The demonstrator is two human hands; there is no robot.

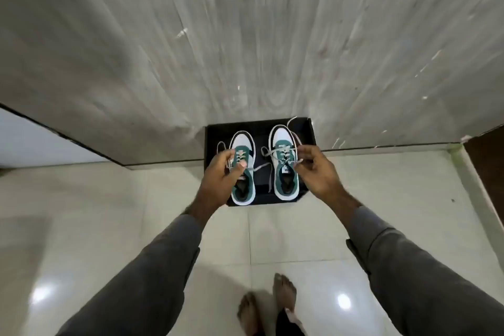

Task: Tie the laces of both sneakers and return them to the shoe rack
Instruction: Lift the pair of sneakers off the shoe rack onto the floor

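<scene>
Two white, green and black sneakers stand side by side, toes away from me, in a black open compartment point(308, 133) at floor level. My left hand point(221, 172) grips the left sneaker point(243, 142) at its tongue and laces. My right hand point(316, 166) pinches the grey laces of the right sneaker point(282, 161). The laces on both shoes hang loose and untied; one strand point(268, 177) trails between the shoes.
A pale wood-grain cabinet front point(245, 49) rises above the compartment. Glossy cream floor tiles point(81, 213) lie below. My bare feet point(283, 292) stand at the lower middle. A dark wooden edge point(488, 161) sits at the right.
</scene>
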